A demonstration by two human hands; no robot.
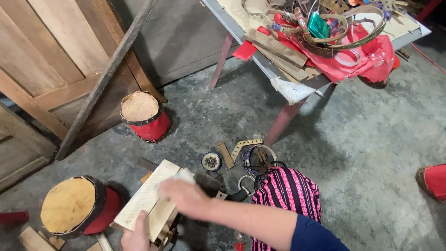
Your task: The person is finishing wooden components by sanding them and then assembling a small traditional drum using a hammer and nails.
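Item in hand: a pale wooden board, flat and rectangular, tilted on edge low in the frame above the grey concrete floor. Your left hand grips its lower edge from below, fingers curled up over the face. Your right hand lies across the board's upper right part, pressing a small pale piece, blurred and too indistinct to identify; whether the fingers are closed around it cannot be told. Just left of the board: a red drum with a tan skin and dark rim, lying tilted. Further back, near the wooden door: a second, smaller red drum, with a long grey pole leaning beside it. Right of the board, on the floor: a small round dark tin, short wooden strips, a tangle of rings and tools. At your knee: striped pink and black cloth. Beyond: a table heaped with red fabric, hoops and wooden slats. At the far right edge: part of another red drum.
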